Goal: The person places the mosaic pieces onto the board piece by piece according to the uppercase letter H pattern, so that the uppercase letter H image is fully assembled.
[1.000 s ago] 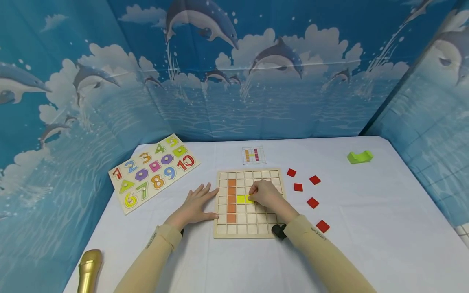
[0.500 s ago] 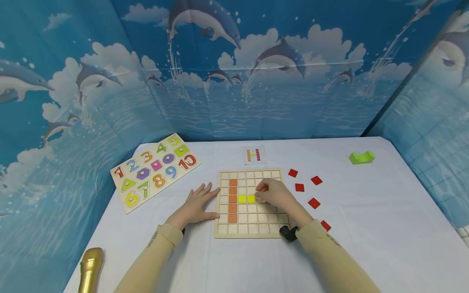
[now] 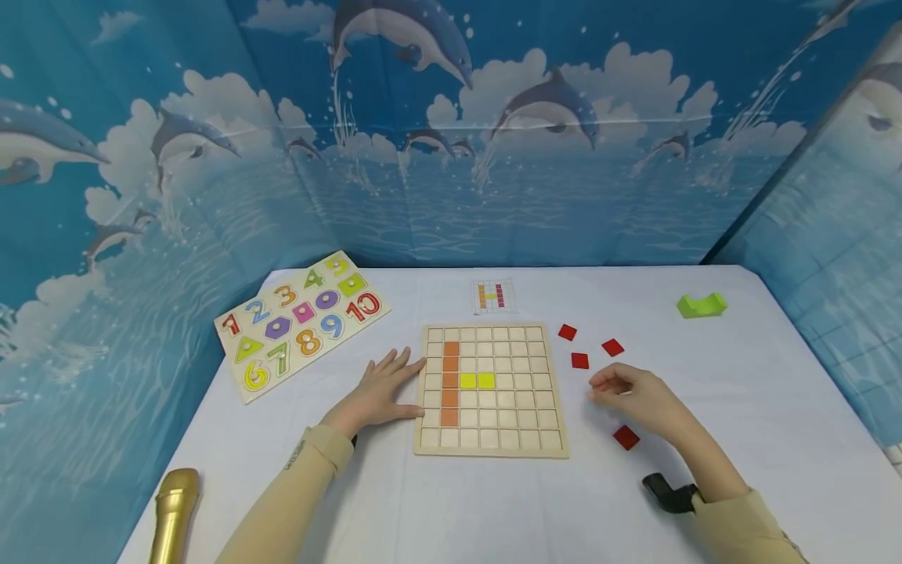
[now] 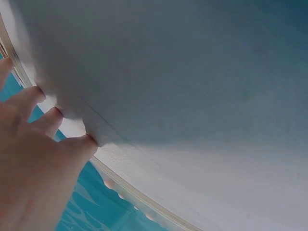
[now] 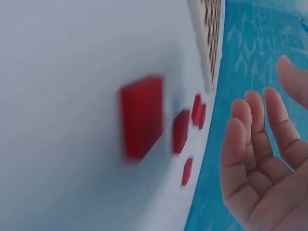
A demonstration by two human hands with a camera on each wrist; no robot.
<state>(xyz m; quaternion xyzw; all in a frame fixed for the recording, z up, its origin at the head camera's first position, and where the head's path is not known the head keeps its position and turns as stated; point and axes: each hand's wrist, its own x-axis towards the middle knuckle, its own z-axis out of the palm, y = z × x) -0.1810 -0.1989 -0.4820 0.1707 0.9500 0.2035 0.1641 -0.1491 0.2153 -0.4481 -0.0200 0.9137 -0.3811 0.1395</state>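
Note:
A wooden grid board (image 3: 507,441) lies on the white table, with a column of orange square tiles (image 3: 449,380) and two yellow tiles (image 3: 486,381) in its cells. My left hand (image 3: 379,398) is spread flat beside it, thumb and forefinger touching its left edge. To the right of the board, my right hand (image 3: 644,399) hovers above the table among several red square tiles (image 3: 626,437). Its thumb stands apart from the loosely bent fingers (image 5: 236,144) in the right wrist view, holding nothing. In the head view the hand covers one red tile.
Behind the board lies a small pattern card (image 3: 495,297). A number puzzle board (image 3: 299,366) sits at the back left, a gold microphone (image 3: 174,513) at the front left. A green curved block (image 3: 701,305) stands at the back right. Dolphin-print curtains (image 3: 451,204) enclose the table.
My right hand has let go of the second yellow tile, left the board and moved right, over the red tiles. The left hand stays at the board's edge.

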